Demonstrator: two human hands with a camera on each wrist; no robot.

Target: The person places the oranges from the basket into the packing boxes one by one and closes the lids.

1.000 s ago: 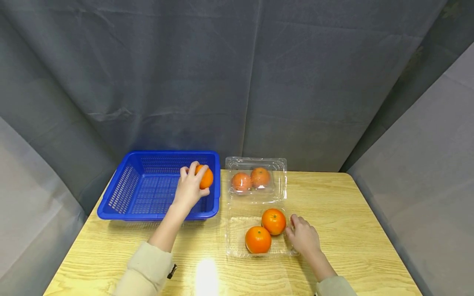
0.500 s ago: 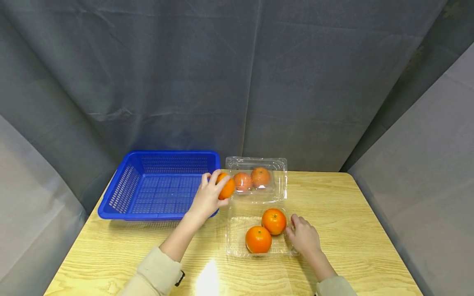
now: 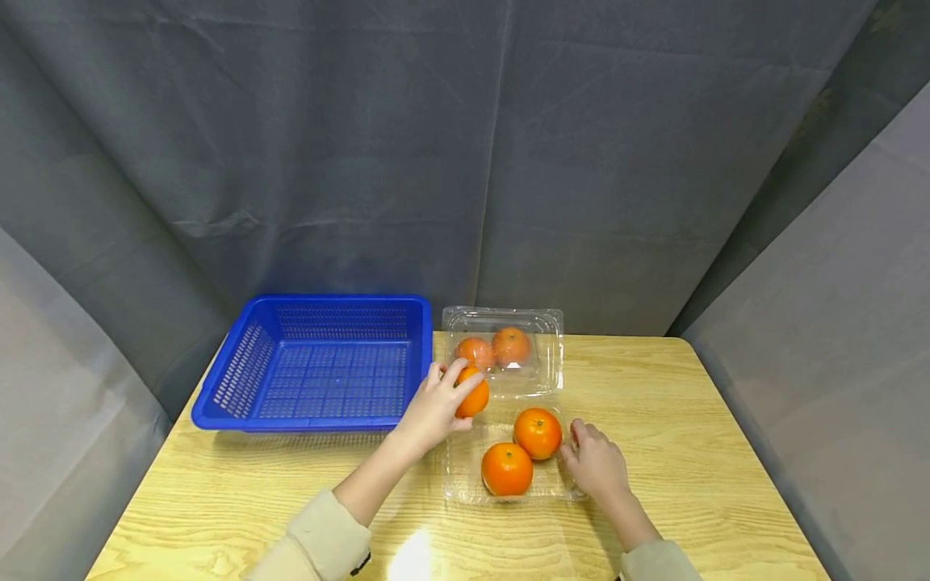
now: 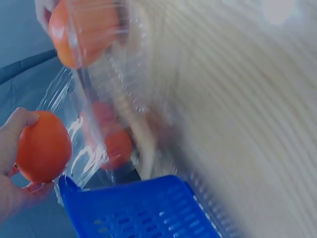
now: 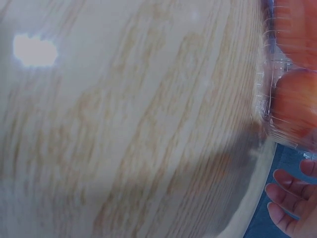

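Observation:
My left hand (image 3: 433, 405) grips an orange (image 3: 475, 395) between thumb and fingers, held up over the left side of a clear plastic clamshell box (image 3: 459, 478). In the left wrist view that orange (image 4: 44, 148) is whole and glossy, with the box's plastic behind it. Two more oranges sit in the front half of the box: one near the front (image 3: 507, 470), one at the right (image 3: 538, 434). My right hand (image 3: 599, 466), fingers loosely bent, rests at the box's right edge beside the right orange and holds nothing.
A blue perforated plastic basket (image 3: 312, 424) stands left of the box. Two further oranges (image 3: 512, 347) show through clear plastic (image 3: 545, 378) at the back. Beneath is a wooden table (image 3: 654, 403), with grey curtains (image 3: 581, 161) around its back and sides.
My left hand has carried the orange out from over the blue basket, rightward and nearer, to above the clear box. My right hand and the other oranges have stayed in place.

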